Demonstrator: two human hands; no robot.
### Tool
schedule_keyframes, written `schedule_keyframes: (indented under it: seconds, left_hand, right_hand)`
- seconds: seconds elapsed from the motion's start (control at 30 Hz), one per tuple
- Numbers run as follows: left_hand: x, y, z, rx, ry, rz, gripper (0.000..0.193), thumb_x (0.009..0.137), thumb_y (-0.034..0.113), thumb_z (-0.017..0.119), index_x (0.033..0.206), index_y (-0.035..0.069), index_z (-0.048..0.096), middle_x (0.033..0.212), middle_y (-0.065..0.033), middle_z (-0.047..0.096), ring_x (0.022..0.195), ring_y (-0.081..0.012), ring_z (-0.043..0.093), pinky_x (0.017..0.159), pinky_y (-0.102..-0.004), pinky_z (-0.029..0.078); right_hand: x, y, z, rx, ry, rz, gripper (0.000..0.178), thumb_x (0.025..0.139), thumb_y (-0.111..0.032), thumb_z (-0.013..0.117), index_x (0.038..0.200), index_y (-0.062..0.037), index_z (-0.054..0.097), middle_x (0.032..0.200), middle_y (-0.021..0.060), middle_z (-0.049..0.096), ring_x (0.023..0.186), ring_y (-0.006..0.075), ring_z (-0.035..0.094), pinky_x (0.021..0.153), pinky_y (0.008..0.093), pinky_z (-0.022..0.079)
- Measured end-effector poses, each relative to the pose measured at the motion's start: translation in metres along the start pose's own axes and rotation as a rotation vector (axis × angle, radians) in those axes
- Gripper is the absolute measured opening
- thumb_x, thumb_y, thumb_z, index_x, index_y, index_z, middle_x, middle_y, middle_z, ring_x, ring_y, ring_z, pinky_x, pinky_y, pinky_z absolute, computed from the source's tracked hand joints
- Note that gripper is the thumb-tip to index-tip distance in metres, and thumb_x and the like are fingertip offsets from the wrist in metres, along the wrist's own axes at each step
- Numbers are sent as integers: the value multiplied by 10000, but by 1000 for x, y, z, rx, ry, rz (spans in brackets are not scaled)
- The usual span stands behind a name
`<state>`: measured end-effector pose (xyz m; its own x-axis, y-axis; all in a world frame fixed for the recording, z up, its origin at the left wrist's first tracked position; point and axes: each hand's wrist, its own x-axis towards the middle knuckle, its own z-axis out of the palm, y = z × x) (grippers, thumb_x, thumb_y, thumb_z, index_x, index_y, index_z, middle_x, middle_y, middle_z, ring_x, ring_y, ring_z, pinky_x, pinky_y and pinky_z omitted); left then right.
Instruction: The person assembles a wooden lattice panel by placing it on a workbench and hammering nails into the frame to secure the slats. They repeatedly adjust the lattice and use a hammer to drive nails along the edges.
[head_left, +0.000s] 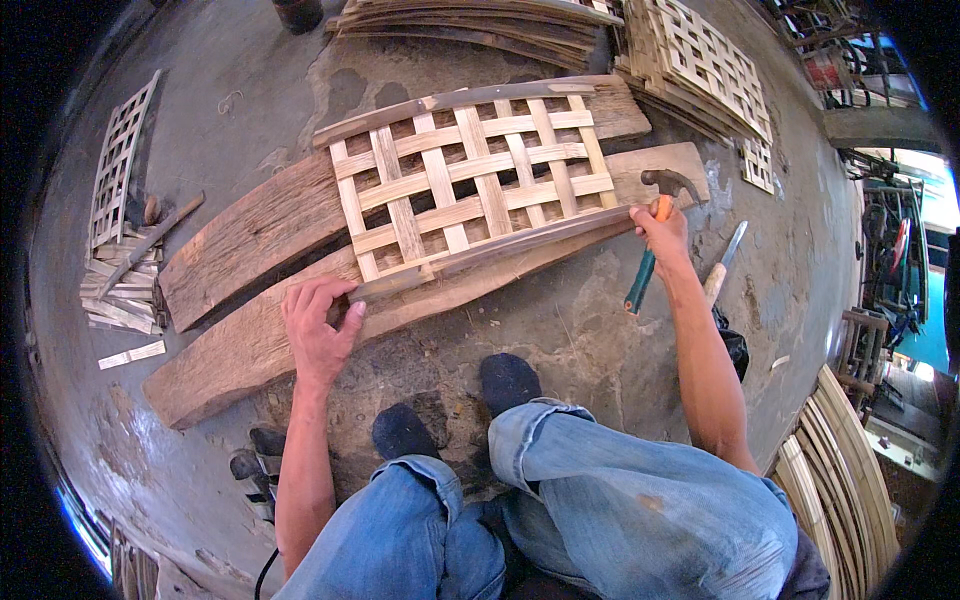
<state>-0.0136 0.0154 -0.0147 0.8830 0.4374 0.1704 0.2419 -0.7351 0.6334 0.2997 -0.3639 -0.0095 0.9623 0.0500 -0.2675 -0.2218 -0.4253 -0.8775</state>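
A woven lattice panel of pale wood slats lies across two thick, rough planks in front of me. Its near edge has a thin brown wooden strip along it. My left hand is closed at the left end of this strip, thumb below and fingers on top. At the other end, my right hand grips a hammer with a green and orange handle, its dark head pointing away from me. The right fingertips also rest at or against the strip's end; exact contact is unclear.
The near plank and far plank support the panel. A knife lies right of my right hand. Stacked lattice panels stand at the far right, slat scraps at the left, curved strips at the near right.
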Motion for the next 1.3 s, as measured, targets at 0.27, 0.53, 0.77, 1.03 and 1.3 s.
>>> schedule_keyframes:
  seconds: [0.27,0.53,0.77,1.03,1.3]
  left_hand:
    - [-1,-2,2,-7,3,-3,262,743,201,780,976,109,702,1038,-62,673,1037,-269,583,938,-404,405]
    - [0,-4,4,-63,-12,-28,262,732,197,786,970,121,706,1046,-58,670,1028,-273,579,938,-411,396]
    - [0,-6,1,7,-13,18,267,747,232,773,983,129,705,1050,-43,670,1039,-270,574,936,-416,392]
    - [-1,-2,1,-14,-3,-8,261,753,246,775,986,141,720,1061,-21,672,1058,-239,580,941,-402,390]
    - [0,-1,2,-14,8,-23,273,744,239,774,997,155,712,1049,-13,664,1053,-244,572,946,-408,390]
  right_hand:
    - [5,1,-9,-92,-104,-12,294,820,-100,765,837,-117,472,902,56,685,643,87,556,589,244,446]
    - [10,2,-14,-179,-101,-8,289,816,-117,772,837,-122,484,915,46,674,660,94,551,597,253,442]
    - [5,2,-6,-83,-97,-28,249,805,-140,783,842,-92,541,725,-13,591,645,99,544,586,268,422]
    - [14,16,-20,-200,-123,-12,268,867,-150,747,848,-153,479,837,-8,613,662,90,528,595,244,412]
    - [24,10,-23,-241,-147,-28,265,849,-183,766,808,-107,515,724,-2,587,600,112,567,545,268,439]
